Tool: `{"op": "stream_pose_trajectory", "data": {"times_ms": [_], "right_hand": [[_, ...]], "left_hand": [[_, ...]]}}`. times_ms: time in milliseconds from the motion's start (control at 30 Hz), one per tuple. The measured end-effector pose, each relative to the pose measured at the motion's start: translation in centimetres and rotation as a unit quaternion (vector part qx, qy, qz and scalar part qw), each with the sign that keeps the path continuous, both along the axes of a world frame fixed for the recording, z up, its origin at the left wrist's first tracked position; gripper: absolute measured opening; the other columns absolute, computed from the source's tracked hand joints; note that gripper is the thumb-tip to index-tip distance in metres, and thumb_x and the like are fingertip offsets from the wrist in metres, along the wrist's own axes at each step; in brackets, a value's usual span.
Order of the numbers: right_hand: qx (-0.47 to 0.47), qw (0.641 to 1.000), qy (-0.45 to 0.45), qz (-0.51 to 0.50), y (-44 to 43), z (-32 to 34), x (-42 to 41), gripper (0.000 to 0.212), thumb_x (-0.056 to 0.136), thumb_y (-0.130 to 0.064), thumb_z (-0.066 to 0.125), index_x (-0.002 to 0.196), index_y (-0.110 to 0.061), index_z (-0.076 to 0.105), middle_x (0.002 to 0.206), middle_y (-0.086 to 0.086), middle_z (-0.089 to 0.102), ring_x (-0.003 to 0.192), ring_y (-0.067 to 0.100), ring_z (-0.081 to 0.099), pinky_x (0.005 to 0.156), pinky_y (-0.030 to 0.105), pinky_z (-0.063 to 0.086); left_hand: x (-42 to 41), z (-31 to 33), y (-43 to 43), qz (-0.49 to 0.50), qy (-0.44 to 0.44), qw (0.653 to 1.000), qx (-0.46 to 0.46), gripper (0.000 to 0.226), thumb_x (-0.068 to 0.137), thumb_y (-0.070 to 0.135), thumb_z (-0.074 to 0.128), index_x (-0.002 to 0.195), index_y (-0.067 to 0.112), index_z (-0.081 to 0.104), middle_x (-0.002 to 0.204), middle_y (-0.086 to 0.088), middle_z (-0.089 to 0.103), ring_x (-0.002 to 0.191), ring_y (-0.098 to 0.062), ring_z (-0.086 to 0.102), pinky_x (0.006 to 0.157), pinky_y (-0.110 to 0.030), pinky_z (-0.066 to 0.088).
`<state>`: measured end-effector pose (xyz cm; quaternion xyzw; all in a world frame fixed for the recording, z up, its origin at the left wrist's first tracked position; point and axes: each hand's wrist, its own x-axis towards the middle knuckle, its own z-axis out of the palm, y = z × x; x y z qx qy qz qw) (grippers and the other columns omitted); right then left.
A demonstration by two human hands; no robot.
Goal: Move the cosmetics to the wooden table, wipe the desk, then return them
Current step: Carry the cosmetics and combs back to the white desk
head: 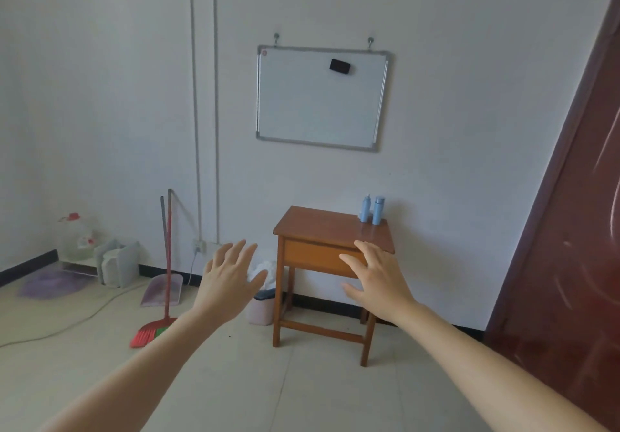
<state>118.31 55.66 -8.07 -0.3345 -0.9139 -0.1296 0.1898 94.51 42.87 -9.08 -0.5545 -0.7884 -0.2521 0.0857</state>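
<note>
A small wooden table (318,226) stands against the white wall ahead. Two light blue cosmetic bottles (372,210) stand upright side by side at its back right corner. My left hand (228,280) is stretched forward, fingers spread, holding nothing, in the air to the left of the table. My right hand (375,277) is also spread and empty, held in front of the table's drawer front; I cannot tell whether it touches anything.
A whiteboard (322,99) with a black eraser hangs above the table. A small bin (261,307) sits beside the table's left legs. A red broom (157,327), dustpan (161,290), water jug (75,237) and floor cable lie left. A dark red door (570,230) stands at right.
</note>
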Motion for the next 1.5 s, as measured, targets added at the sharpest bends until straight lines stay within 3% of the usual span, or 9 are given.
{"op": "stream_pose_trajectory", "data": {"times_ms": [200, 467, 800, 1033, 1267, 1500], "right_hand": [[-0.039, 0.999, 0.019, 0.001, 10.2, -0.4, -4.9, 0.051, 0.093, -0.045, 0.042, 0.139, -0.024, 0.035, 0.152, 0.007, 0.022, 0.141, 0.021, 0.016, 0.111, 0.04, 0.02], [-0.065, 0.997, -0.028, 0.018, 20.6, -2.9, -12.5, 0.054, 0.092, -0.046, 0.043, 0.141, -0.024, 0.032, 0.153, 0.006, 0.018, 0.141, 0.021, 0.014, 0.113, 0.039, 0.017], [-0.065, 0.994, 0.009, -0.087, 33.6, -0.5, -19.4, 0.055, 0.091, -0.046, 0.045, 0.141, -0.027, 0.031, 0.153, 0.004, 0.019, 0.141, 0.022, 0.015, 0.112, 0.04, 0.019], [-0.13, 0.979, -0.033, -0.156, 40.8, -5.1, -17.4, 0.056, 0.092, -0.046, 0.044, 0.142, -0.028, 0.027, 0.155, 0.002, 0.013, 0.142, 0.019, 0.01, 0.114, 0.038, 0.015], [-0.164, 0.953, 0.127, -0.22, 53.5, -4.6, -14.4, 0.055, 0.09, -0.046, 0.049, 0.14, -0.03, 0.031, 0.153, -0.003, 0.017, 0.139, 0.018, 0.017, 0.112, 0.038, 0.021], [-0.193, 0.946, 0.149, -0.211, 65.2, -7.4, -13.7, 0.055, 0.09, -0.043, 0.051, 0.139, -0.027, 0.033, 0.15, -0.002, 0.024, 0.138, 0.016, 0.022, 0.11, 0.034, 0.023]], "left_hand": [[-3.7, 0.0, 8.8, 0.02, -0.023, 0.999, 0.014, 0.059, 0.093, 0.049, 0.036, 0.145, 0.027, 0.018, 0.155, 0.005, 0.015, 0.142, -0.017, 0.006, 0.115, -0.039, 0.013], [-11.7, -2.9, 19.7, 0.025, -0.039, 0.999, -0.007, 0.059, 0.093, 0.049, 0.035, 0.145, 0.026, 0.017, 0.155, 0.004, 0.015, 0.142, -0.019, 0.005, 0.115, -0.039, 0.013], [-20.5, -2.3, 39.1, -0.081, -0.068, 0.994, 0.029, 0.058, 0.093, 0.047, 0.038, 0.144, 0.024, 0.024, 0.153, 0.001, 0.023, 0.141, -0.02, 0.01, 0.113, -0.041, 0.017], [-18.3, -8.0, 49.8, -0.172, -0.104, 0.979, -0.044, 0.056, 0.093, 0.049, 0.036, 0.143, 0.027, 0.023, 0.153, 0.005, 0.02, 0.141, -0.018, 0.009, 0.114, -0.04, 0.016], [-15.2, -7.2, 62.8, -0.206, -0.108, 0.972, -0.036, 0.056, 0.094, 0.048, 0.035, 0.144, 0.027, 0.022, 0.154, 0.006, 0.019, 0.142, -0.016, 0.006, 0.114, -0.039, 0.015], [-13.5, -8.1, 73.0, -0.186, -0.142, 0.972, -0.033, 0.054, 0.094, 0.044, 0.039, 0.143, 0.025, 0.026, 0.152, 0.005, 0.023, 0.141, -0.016, 0.01, 0.112, -0.04, 0.017]]}}
